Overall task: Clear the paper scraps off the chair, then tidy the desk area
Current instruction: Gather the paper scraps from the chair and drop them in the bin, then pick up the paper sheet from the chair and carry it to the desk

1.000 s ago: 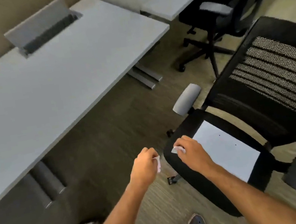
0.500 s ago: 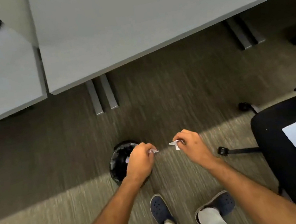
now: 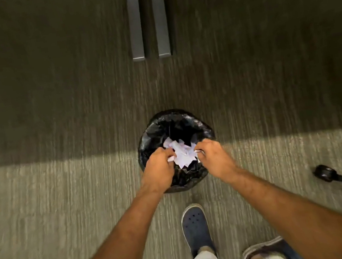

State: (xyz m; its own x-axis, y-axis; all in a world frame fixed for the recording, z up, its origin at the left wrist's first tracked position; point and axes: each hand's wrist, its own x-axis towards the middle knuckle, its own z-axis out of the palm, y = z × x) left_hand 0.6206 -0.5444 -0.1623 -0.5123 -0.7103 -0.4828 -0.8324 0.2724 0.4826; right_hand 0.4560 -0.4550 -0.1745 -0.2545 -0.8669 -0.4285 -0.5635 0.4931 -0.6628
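A small round bin with a black liner (image 3: 186,120) stands on the carpet straight below me, with crumpled white paper scraps (image 3: 181,153) piled inside. My left hand (image 3: 158,169) hovers over the bin's left rim, fingers pinched on a small white scrap at its fingertips. Over the right rim, my right hand (image 3: 214,158) is closed on another small white scrap. Both hands are just above the pile. The chair's seat and the desk top are out of view.
Two grey metal desk feet (image 3: 146,21) run along the floor beyond the bin. A black chair caster and base leg (image 3: 327,174) lie at the right. My two shoes (image 3: 195,226) stand just behind the bin on the carpet.
I have turned from the chair and stepped up to the bin. Both hands, each holding a scrap, have moved from beside the bin to right over its opening.
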